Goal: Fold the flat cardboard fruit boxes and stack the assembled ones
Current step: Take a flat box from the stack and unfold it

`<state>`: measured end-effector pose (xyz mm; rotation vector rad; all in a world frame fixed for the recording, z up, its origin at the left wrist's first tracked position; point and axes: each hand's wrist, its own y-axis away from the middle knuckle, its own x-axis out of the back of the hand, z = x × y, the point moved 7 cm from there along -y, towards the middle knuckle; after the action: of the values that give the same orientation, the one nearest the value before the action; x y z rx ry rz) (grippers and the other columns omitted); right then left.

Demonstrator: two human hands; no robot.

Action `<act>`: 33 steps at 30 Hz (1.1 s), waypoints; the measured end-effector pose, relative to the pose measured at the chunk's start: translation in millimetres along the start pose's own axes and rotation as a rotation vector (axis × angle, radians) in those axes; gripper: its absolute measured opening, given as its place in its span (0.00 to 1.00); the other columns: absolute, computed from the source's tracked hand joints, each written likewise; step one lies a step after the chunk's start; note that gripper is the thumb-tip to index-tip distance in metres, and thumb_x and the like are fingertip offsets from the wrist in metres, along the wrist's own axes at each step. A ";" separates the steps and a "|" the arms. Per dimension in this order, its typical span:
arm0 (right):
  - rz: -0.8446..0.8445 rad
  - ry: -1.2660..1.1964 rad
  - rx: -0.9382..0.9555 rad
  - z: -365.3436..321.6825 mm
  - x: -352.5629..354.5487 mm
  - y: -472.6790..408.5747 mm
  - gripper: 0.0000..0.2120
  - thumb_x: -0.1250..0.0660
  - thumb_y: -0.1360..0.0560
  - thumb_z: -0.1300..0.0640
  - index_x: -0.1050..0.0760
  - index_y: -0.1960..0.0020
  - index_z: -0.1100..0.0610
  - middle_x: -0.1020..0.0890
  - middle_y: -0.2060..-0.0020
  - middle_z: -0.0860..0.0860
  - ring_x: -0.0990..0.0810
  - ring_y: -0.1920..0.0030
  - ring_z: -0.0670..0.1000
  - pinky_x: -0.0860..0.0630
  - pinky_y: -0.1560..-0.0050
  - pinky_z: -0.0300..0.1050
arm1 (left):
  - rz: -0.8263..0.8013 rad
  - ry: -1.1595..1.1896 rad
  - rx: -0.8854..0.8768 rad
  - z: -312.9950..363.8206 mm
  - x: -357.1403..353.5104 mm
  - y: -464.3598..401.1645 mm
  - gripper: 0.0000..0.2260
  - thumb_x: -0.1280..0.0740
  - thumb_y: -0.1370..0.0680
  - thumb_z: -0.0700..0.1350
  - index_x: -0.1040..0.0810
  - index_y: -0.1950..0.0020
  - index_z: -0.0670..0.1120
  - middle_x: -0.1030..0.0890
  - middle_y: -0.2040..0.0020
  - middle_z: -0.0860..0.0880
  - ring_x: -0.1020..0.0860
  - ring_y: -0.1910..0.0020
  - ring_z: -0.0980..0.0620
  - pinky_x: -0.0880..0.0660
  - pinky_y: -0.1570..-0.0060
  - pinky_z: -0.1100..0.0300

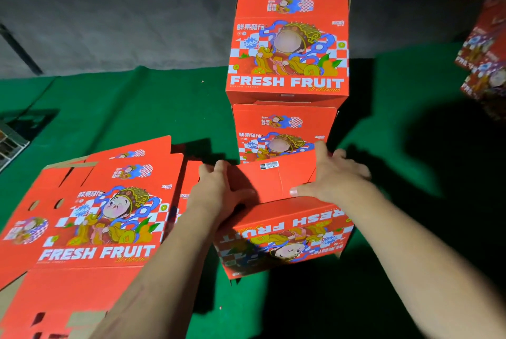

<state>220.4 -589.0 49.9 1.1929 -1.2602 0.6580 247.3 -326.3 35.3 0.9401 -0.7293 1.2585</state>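
Observation:
A red "FRESH FRUIT" box (284, 240) stands upside down on the green table in front of me, its print inverted and its bottom flaps (276, 182) facing up. My left hand (216, 190) presses on the left flap with fingers spread. My right hand (336, 177) lies flat over the right flap, fingers straight, thumb pointing left. Behind it stand two assembled boxes, one (287, 45) stacked on the other (284, 130). A pile of flat unfolded boxes (90, 218) lies at the left.
More red boxes (484, 59) stand stacked at the right edge. A grey cloth backdrop (137, 10) rises behind the green table cover (397, 108). A small tray-like object (11, 144) sits at the far left edge.

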 end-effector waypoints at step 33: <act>-0.035 -1.155 0.076 72.5 -112.3 45.6 0.29 0.33 0.26 0.76 0.36 0.32 0.54 0.18 0.44 0.50 0.18 0.42 0.48 0.22 0.52 0.35 | 0.116 0.781 -0.141 -74.9 -73.1 49.4 0.26 0.33 0.24 0.25 0.33 0.34 0.48 0.20 0.41 0.46 0.18 0.41 0.48 0.19 0.42 0.50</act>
<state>125.4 -617.4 -50.8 1.7297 -2.1433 -0.0947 182.4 -290.4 -53.4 0.2383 -0.2439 1.5090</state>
